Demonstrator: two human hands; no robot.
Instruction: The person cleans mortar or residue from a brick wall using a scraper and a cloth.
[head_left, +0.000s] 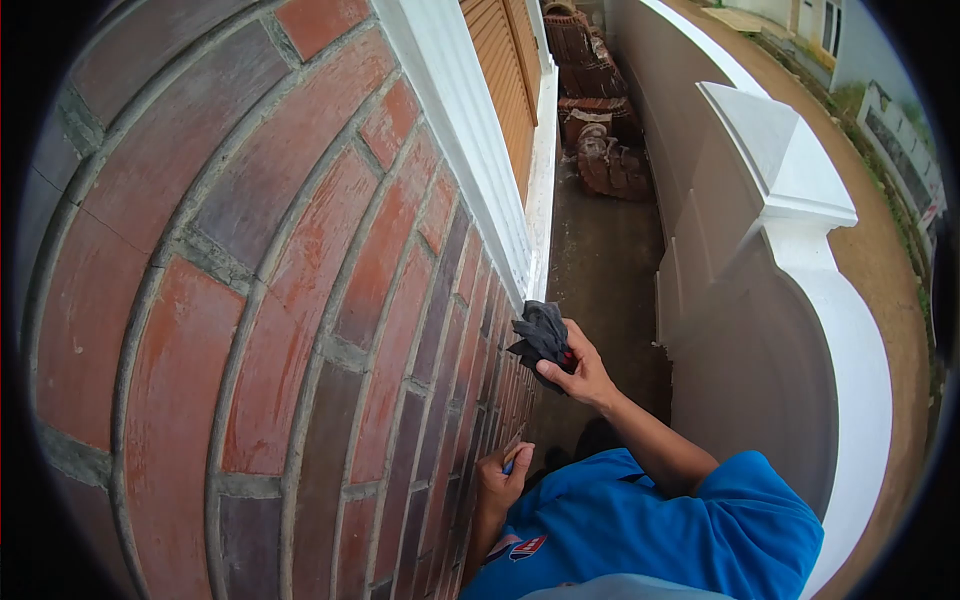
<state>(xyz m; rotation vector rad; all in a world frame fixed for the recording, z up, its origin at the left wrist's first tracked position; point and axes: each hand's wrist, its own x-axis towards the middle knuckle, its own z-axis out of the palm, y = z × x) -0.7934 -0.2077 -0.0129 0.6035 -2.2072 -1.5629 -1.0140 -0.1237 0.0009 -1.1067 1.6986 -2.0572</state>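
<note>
A crumpled black cloth (543, 338) is gripped in my right hand (588, 372), close to the lower end of the white window trim (465, 150) where it meets the brick wall (290, 300). Lower down, my left hand (500, 482) is closed around a small tool (514, 460) with a blue part; its tip points up beside the bricks and is too small to make out. Red and dark bricks with grey mortar joints fill the left of the view.
A white-topped boundary wall (835, 330) curves along the right. Stacked reddish roof tiles (600, 110) stand at the far end of the narrow passage (605, 260). Brown wooden shutters (505, 75) sit beyond the trim. Outside the wall runs a dirt path (870, 200).
</note>
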